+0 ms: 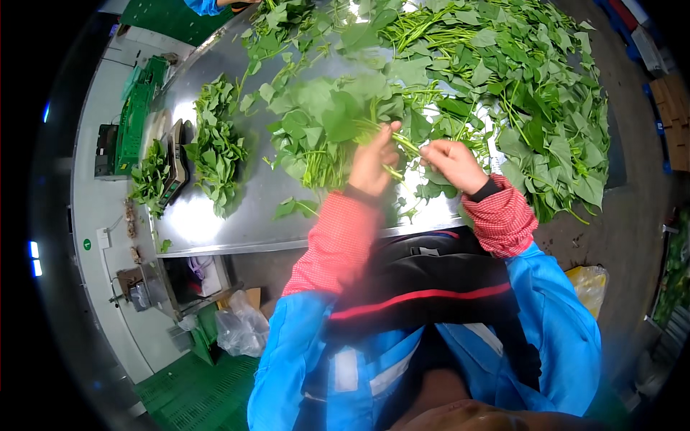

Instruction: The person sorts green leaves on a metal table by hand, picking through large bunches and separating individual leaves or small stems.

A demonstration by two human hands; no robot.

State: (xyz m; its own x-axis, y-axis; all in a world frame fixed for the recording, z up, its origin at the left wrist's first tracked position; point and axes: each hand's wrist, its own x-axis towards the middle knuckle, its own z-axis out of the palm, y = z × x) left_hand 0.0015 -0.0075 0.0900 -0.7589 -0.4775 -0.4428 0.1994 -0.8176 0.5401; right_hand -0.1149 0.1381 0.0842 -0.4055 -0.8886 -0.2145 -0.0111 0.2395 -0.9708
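My left hand point(375, 160) grips a bunch of leafy green stems point(345, 116), which look like sweet potato greens. Their leaves point up and left, partly blurred, and the cut ends stick out to the right. At those ends my right hand point(454, 163) pinches a stem between thumb and fingertips. Both hands are above the near edge of a metal table point(256, 207). Below the held bunch lies a pile of greens point(318, 161). A much larger heap of greens point(539, 102) covers the table's right side.
On the left lie a row of greens point(220, 145) and a weighing scale point(177, 161) beside another bunch point(150, 175). Green plastic crates point(141, 116) stand beyond. Another person's hand point(232, 2) shows at the far edge. A clear plastic bag point(242, 326) sits below the table; cardboard boxes point(671, 116) are at right.
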